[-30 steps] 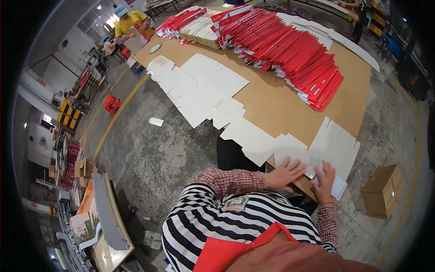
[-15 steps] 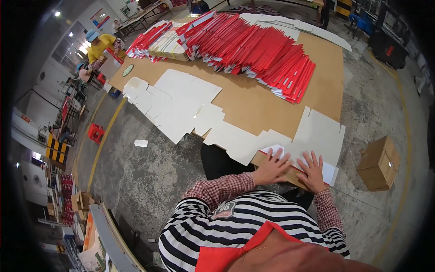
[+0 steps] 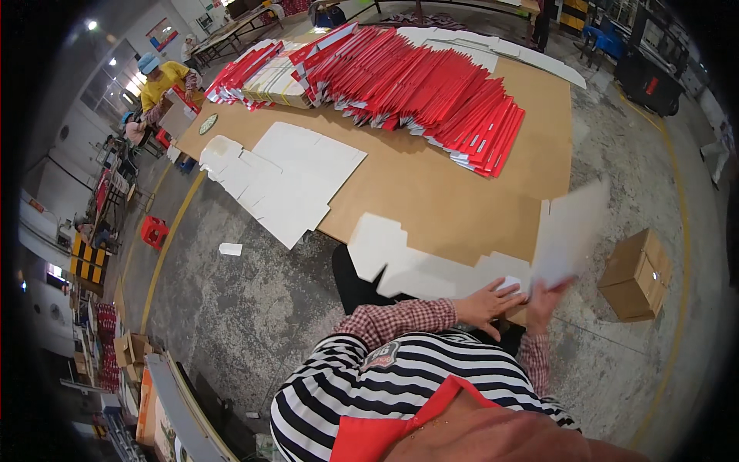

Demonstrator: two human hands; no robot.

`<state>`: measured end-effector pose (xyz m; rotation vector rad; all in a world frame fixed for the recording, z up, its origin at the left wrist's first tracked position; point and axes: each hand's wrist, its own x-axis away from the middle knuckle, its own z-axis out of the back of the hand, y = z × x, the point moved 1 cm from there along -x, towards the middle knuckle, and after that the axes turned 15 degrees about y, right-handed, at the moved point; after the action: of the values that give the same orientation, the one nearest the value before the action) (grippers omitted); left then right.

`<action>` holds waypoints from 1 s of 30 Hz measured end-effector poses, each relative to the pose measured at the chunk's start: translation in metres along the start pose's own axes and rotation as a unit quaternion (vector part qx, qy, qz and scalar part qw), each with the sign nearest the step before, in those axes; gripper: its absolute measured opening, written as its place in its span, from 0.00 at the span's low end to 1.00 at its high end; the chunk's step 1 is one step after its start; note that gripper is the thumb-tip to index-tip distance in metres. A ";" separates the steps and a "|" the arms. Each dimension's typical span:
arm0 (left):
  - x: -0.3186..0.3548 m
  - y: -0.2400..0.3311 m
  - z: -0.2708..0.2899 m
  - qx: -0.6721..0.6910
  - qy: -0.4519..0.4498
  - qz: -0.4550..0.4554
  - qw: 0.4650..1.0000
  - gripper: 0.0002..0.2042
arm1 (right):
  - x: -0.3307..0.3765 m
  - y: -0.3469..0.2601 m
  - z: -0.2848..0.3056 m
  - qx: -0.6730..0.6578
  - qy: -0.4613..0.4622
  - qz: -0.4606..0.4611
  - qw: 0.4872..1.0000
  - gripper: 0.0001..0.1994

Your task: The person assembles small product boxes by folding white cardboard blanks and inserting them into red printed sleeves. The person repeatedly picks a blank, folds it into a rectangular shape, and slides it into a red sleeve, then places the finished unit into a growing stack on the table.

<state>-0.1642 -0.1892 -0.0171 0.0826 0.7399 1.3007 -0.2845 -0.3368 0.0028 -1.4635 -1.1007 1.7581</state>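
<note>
A flat, die-cut white cardboard blank (image 3: pixel 431 269) lies across the near edge of the table, partly overhanging it. My left hand (image 3: pixel 491 305) rests on its right part with fingers spread, beside a small white flap. The blank's right-hand panel (image 3: pixel 573 231) stands tilted up and is blurred. At the base of that panel is my right hand (image 3: pixel 543 302), smeared by motion. Its fingers touch the panel, but their grip cannot be made out. Further left lies another white cardboard blank (image 3: pixel 300 169), flat on the table.
On the brown tabletop (image 3: pixel 439 185), a long row of red folded cartons (image 3: pixel 416 85) leans at the back. A strapped bundle (image 3: pixel 277 81) sits beside it. A brown carton (image 3: pixel 636 276) stands on the floor at right, a red stool (image 3: pixel 154 231) at left. Another person (image 3: pixel 163 86) works at the far left.
The near blank has shifted left and apart from the other blank. Its right panel has risen from flat. My left hand has slid right; my right hand has moved with the panel.
</note>
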 end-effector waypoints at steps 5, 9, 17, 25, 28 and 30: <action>0.038 0.002 0.051 -0.120 -0.046 0.117 0.985 0.48 | -0.007 -0.020 -0.057 0.284 -0.460 0.288 0.791 0.38; 0.082 -0.040 0.109 -0.243 0.041 0.113 0.962 0.24 | -0.025 -0.018 -0.047 0.156 -0.368 0.223 0.889 0.35; 0.048 -0.143 0.146 0.025 -0.098 0.247 0.964 0.17 | -0.005 -0.029 -0.057 0.291 -0.368 0.275 0.839 0.28; 0.108 -0.094 0.154 -0.101 0.077 0.483 0.866 0.21 | 0.000 0.007 -0.094 0.152 -0.433 0.152 0.875 0.24; 0.126 -0.063 0.115 -0.275 0.108 0.327 0.898 0.25 | 0.012 -0.016 -0.146 0.050 -0.459 0.250 0.851 0.25; 0.128 -0.037 0.114 -0.351 0.104 0.190 0.911 0.29 | 0.014 -0.025 -0.156 0.033 -0.487 0.310 0.816 0.27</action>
<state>-0.0621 -0.0477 -0.0034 -0.5253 0.4015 1.9064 -0.1376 -0.2788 0.0099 -0.8526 -1.0054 3.1725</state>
